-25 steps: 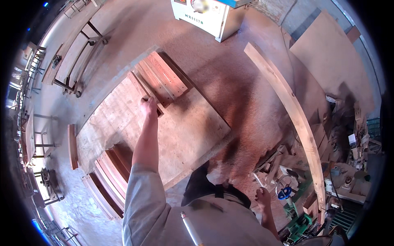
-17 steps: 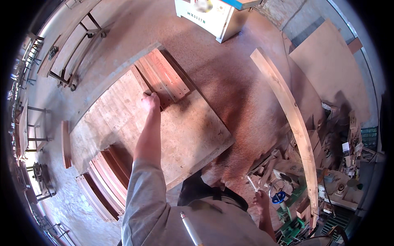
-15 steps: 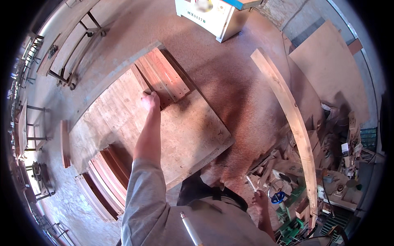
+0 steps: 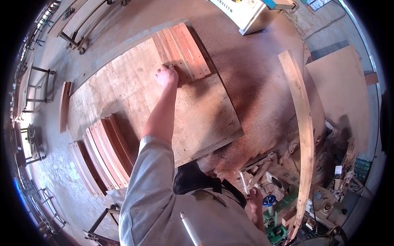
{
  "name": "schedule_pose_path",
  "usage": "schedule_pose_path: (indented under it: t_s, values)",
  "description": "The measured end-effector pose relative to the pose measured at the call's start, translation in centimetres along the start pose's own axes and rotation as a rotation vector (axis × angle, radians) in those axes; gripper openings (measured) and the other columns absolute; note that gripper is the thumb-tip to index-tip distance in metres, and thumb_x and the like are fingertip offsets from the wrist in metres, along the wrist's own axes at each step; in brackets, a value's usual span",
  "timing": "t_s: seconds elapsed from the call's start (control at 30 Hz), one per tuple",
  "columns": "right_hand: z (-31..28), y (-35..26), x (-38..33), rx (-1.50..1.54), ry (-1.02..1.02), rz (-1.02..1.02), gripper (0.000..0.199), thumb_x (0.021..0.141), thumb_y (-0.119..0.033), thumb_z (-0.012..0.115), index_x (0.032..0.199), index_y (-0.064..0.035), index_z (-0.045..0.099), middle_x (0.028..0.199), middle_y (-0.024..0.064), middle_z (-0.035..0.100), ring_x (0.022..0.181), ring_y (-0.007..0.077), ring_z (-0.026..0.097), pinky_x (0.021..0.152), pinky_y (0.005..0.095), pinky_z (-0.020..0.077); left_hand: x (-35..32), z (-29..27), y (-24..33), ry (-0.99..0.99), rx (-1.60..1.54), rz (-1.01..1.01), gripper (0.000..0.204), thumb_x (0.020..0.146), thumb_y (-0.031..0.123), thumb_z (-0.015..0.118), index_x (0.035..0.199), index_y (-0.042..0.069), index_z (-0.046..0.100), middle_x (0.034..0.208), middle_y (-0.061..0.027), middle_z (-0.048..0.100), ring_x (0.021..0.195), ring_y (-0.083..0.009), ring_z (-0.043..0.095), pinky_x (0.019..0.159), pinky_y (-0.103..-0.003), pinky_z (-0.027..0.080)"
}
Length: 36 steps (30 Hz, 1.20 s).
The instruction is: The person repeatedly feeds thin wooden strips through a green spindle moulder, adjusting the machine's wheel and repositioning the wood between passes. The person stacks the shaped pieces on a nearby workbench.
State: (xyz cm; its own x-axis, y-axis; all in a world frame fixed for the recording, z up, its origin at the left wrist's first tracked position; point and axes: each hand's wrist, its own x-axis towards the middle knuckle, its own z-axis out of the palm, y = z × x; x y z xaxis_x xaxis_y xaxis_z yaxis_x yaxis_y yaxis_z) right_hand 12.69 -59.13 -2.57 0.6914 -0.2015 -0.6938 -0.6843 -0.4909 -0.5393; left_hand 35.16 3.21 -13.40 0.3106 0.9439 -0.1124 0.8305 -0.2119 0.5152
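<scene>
My left hand (image 4: 167,76) is closed around the near end of the leftmost wooden slat (image 4: 159,46), its fingers curled over the edge. This slat lies flat against several reddish slats (image 4: 184,47) with small dark holes near their ends, side by side at the far end of a wide pale board (image 4: 201,119). Low on the right, my right hand (image 4: 255,197) is closed on a slim white stick-like thing (image 4: 244,182), perhaps a pen; its kind is unclear. The palm sides of both hands are hidden.
A stack of reddish slats (image 4: 107,151) stands left of the board, with one slat (image 4: 64,106) farther out. A long curved-looking plank (image 4: 301,123) rises on the right, above wood scraps (image 4: 262,168) and a machine with a blue handwheel (image 4: 269,200). A white machine cabinet (image 4: 242,12) stands far off.
The dark gap between the held slat and its neighbours has closed; my left hand has pushed it against them. The whole view has shifted. My right hand still holds the white stick.
</scene>
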Motion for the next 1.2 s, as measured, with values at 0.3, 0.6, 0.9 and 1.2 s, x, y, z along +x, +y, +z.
schedule_pose_path:
  t_s: [0.3,0.6,0.9,1.2]
  values:
    - [-0.1,-1.1,2.9,-0.159,-0.144,-0.077,0.037,0.087,-0.024,0.055,0.114,0.002,0.055,0.088,0.0101,0.061,0.07,0.0156,0.061,0.05,0.0265,0.0504,-4.0,-7.4,-4.3,-0.009,-0.123,0.197,0.047,0.082,0.031,0.054,0.117,0.0,0.055,0.113,-0.0252,0.056,0.109,-0.0389,0.049,0.096,-0.043,0.038]
    - [1.8,-3.1,6.8,-0.303,-0.277,-0.26,0.032,0.088,-0.019,0.053,0.113,0.0019,0.055,0.089,0.0104,0.063,0.072,0.0151,0.062,0.057,0.0271,0.0519,-10.6,-14.9,-12.9,-0.086,-0.069,0.164,0.041,0.083,0.027,0.06,0.116,0.002,0.056,0.108,-0.0211,0.059,0.099,-0.0355,0.058,0.084,-0.043,0.047]
    - [0.3,-3.7,4.2,-0.118,-0.166,-0.145,0.032,0.087,-0.019,0.056,0.112,0.0005,0.054,0.089,0.0094,0.062,0.071,0.0159,0.061,0.058,0.0275,0.0507,-4.1,-3.4,-2.5,0.027,-0.15,0.329,0.066,0.089,0.041,0.05,0.133,-0.005,0.033,0.119,-0.033,0.048,0.112,-0.0453,0.046,0.097,-0.047,0.036]
    - [0.8,3.5,-0.6,0.07,-0.077,0.176,0.035,0.086,-0.025,0.057,0.11,0.0019,0.057,0.083,0.0083,0.061,0.068,0.0161,0.061,0.056,0.0287,0.0499,-3.0,1.4,-2.4,0.241,-0.001,0.265,0.059,0.09,0.043,0.045,0.127,-0.002,0.038,0.129,-0.0228,0.045,0.124,-0.0393,0.035,0.104,-0.049,0.024]
